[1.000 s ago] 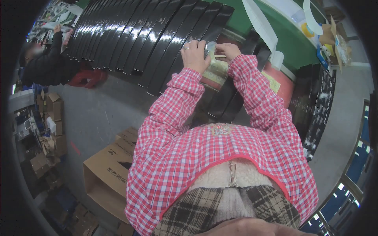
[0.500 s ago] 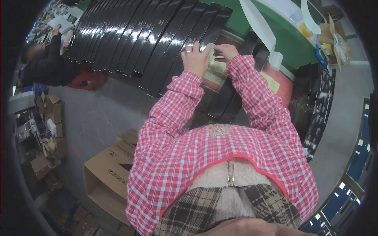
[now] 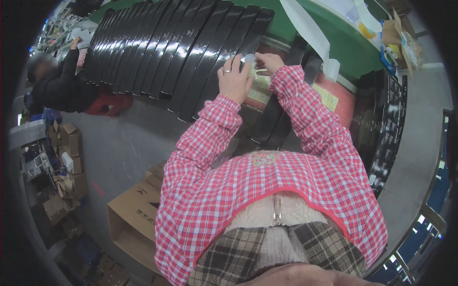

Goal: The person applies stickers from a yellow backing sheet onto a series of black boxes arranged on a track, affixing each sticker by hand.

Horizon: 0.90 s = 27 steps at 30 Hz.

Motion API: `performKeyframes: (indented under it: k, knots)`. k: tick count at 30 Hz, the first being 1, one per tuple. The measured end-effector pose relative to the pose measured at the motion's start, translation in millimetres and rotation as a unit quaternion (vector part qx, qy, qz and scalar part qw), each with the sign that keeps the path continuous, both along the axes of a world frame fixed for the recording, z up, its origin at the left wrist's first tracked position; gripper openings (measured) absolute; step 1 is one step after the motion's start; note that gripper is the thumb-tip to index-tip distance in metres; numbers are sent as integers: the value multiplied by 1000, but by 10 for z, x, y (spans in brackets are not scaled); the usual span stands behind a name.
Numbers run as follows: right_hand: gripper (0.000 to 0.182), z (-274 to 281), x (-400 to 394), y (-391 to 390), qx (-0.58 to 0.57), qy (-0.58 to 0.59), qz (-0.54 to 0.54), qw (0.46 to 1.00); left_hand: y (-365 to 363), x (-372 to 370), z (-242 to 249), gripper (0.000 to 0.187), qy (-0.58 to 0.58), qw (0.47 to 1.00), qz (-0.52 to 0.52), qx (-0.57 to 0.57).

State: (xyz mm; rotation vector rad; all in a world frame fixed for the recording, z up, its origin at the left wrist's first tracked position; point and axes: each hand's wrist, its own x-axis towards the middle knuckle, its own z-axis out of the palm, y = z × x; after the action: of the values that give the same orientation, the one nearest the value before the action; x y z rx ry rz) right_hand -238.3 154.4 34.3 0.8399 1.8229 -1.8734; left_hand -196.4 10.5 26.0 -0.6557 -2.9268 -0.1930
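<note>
My left hand (image 3: 233, 82), with a ring on one finger, rests on the end of the row of glossy black boxes (image 3: 193, 62). Its fingers are apart on the box surface. Close by on the right, my right hand (image 3: 271, 63) has thumb and fingers drawn together at a small pale translucent sticker (image 3: 250, 58), which lies between both hands. Below them, a yellowish sheet (image 3: 260, 90) with round marks lies on a red surface, partly hidden by the hands. Another such sheet (image 3: 327, 98) lies beyond my right sleeve.
A long white paper strip (image 3: 307, 28) curls over the green table (image 3: 346, 55). More black boxes (image 3: 381, 128) stand at right. An open cardboard box (image 3: 133, 207) sits on the floor at lower left. Another person (image 3: 57, 83) in dark clothing works at far left.
The view has shifted slightly. My hands stay close together at the end of the box row, and the pale sticker between them shows more clearly. The other person's arm has moved a little.
</note>
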Motion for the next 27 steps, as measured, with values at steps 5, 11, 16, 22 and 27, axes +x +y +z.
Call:
performKeyframes:
  k: [5,11,16,22,27]
  knots:
    - [33,152,60,-50,8,-28,0,1000,118,-168,72,51,-46,996,-11,-71]
    - [39,142,54,-5,1,-49,18,999,148,-193,32,60,-86,986,-10,-143]
    - [50,298,78,5,-25,-75,32,996,159,-186,58,63,-102,981,-2,-167]
    - [55,356,186,141,4,-4,39,999,167,-168,102,63,-91,978,-1,-185]
    - [48,358,467,379,21,123,41,991,135,-152,69,63,-74,972,-8,-223]
